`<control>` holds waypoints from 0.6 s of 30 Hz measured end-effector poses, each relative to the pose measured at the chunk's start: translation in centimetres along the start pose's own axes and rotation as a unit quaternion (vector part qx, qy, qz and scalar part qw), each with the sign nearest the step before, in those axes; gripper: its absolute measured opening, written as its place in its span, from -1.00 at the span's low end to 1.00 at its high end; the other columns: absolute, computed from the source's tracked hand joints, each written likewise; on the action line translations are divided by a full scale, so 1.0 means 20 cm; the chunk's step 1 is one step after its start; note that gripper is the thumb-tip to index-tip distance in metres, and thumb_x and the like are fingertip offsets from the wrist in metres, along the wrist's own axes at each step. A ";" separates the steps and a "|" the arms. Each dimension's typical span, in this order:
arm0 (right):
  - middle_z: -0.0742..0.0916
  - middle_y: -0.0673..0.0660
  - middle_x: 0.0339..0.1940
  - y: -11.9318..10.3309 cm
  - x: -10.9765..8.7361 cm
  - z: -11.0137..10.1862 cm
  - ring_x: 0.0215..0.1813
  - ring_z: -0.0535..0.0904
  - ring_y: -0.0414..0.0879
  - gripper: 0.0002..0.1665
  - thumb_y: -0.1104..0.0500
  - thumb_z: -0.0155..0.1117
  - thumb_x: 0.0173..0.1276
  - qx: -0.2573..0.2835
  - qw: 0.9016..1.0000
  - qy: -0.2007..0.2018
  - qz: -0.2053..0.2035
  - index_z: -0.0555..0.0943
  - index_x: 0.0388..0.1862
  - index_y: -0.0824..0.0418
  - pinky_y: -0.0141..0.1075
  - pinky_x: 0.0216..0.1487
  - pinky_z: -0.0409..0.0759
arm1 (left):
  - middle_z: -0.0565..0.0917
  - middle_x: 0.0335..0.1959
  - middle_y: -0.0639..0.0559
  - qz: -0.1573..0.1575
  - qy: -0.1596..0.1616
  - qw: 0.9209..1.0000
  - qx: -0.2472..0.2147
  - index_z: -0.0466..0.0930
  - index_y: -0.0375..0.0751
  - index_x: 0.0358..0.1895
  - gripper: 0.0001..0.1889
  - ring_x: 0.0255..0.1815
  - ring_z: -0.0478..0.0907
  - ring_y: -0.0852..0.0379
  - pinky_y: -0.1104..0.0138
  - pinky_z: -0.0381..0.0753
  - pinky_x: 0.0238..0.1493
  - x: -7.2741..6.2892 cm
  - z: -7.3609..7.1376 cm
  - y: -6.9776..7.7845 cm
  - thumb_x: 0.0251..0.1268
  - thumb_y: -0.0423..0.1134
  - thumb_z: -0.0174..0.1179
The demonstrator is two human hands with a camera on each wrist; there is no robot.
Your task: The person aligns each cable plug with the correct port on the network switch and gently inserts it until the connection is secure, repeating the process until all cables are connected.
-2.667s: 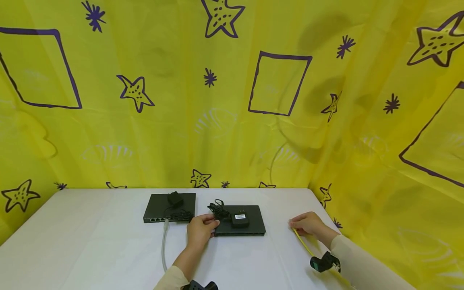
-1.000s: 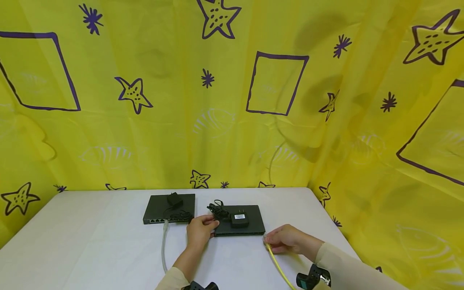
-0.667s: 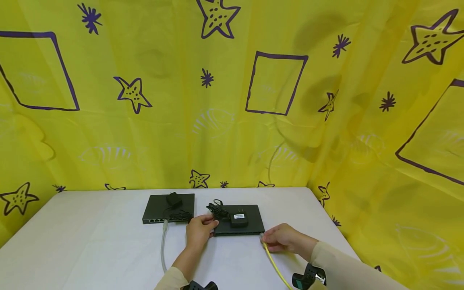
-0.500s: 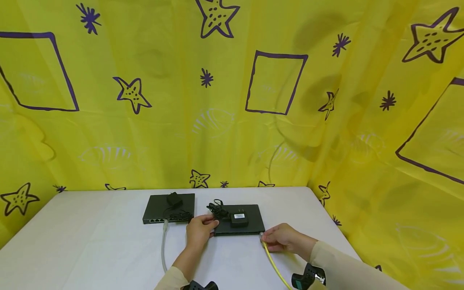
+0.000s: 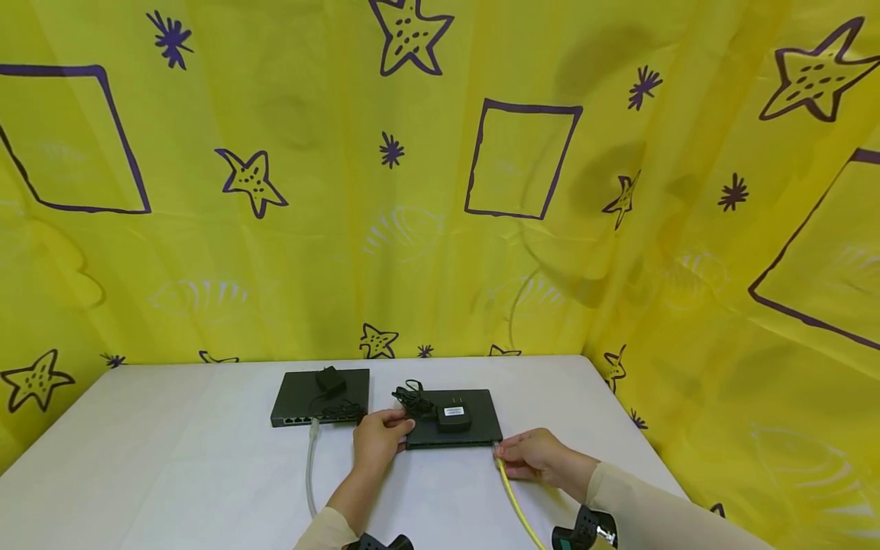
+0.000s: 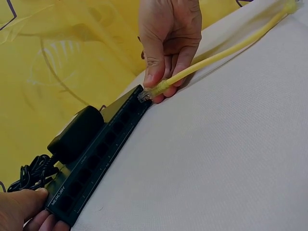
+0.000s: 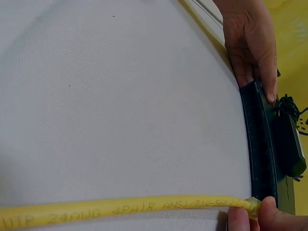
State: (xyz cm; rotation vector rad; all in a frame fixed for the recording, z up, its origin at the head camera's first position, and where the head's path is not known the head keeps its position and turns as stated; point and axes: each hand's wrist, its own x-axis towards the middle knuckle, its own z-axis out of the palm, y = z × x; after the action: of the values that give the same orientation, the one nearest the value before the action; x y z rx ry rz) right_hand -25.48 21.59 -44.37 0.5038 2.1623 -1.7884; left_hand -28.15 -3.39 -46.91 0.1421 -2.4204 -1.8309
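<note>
A black network switch lies on the white table, its row of ports facing the near side. At its left end my left hand grips it, thumb on top and fingers curled at the side. Beside the right end of the port row, my right hand pinches the end of a yellow network cable. In the left wrist view the cable's clear plug is at the last port; whether any of it is inside, I cannot tell. A black power adapter with a bundled cord rests on the switch.
A second black switch stands to the left, with another adapter on top and a grey cable running from its front. A yellow patterned curtain hangs behind the table and along its right side.
My right hand has carried the yellow cable's end leftward to the switch's near right corner. Over the last half second it barely moves. The left hand has kept its grip throughout.
</note>
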 end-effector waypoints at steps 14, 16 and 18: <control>0.78 0.10 -0.48 0.03 0.00 -0.03 -0.45 0.69 -0.19 -0.85 0.49 0.28 0.27 0.035 0.997 -0.049 -0.040 0.61 -0.19 0.57 -0.38 -0.38 0.71 | 0.75 -0.34 -0.18 0.002 -0.006 1.000 -0.009 0.70 -0.47 -0.12 -0.74 -0.36 0.69 0.10 0.30 0.74 -0.41 0.00 0.00 0.00 0.12 -0.41 0.38; 0.77 0.09 -0.48 0.03 0.00 -0.03 -0.45 0.69 -0.20 -0.86 0.49 0.27 0.28 0.040 0.997 -0.053 -0.043 0.62 -0.20 0.57 -0.38 -0.37 0.71 | 0.75 -0.34 -0.18 0.002 -0.006 1.000 -0.010 0.71 -0.47 -0.12 -0.74 -0.36 0.69 0.10 0.30 0.73 -0.41 0.00 0.00 -0.01 0.11 -0.41 0.38; 0.78 0.09 -0.48 0.03 0.00 -0.03 -0.45 0.68 -0.20 -0.87 0.49 0.27 0.28 0.045 0.996 -0.054 -0.046 0.62 -0.21 0.57 -0.37 -0.37 0.71 | 0.75 -0.34 -0.17 0.003 -0.006 1.000 -0.010 0.71 -0.46 -0.12 -0.74 -0.36 0.68 0.11 0.30 0.73 -0.42 0.01 0.00 -0.02 0.11 -0.41 0.38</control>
State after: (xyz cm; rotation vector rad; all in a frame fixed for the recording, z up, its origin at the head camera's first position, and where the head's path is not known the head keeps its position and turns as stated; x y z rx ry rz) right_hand -25.29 22.21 -44.85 0.3248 2.0705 -1.9220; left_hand -28.34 -3.51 -47.24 0.1237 -2.4083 -1.8574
